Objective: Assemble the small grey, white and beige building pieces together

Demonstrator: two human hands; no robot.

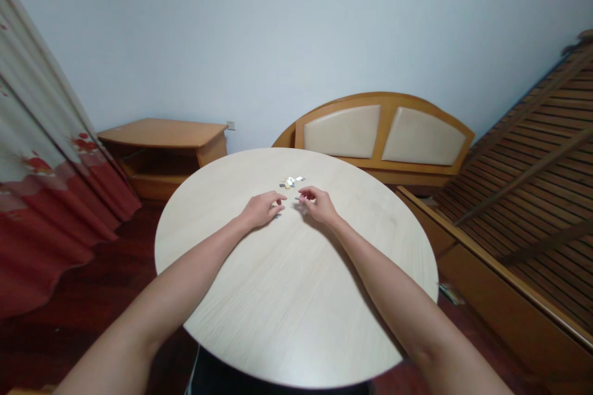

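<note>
Here, a small dark piece (297,199) juts from the right fingers (307,189)

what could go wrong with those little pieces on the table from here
The tiny dark piece at the right hand's fingertips might slip. The left hand could nudge the gray piece beside it. Either hand might scatter the loose small pieces on the round table.

Small item (298,199) in right hand (319,206): too small to identify. Dark piece (277,216) under left hand (262,209): partly covered. Pieces (290,181) beyond both hands: unresolved.
</note>
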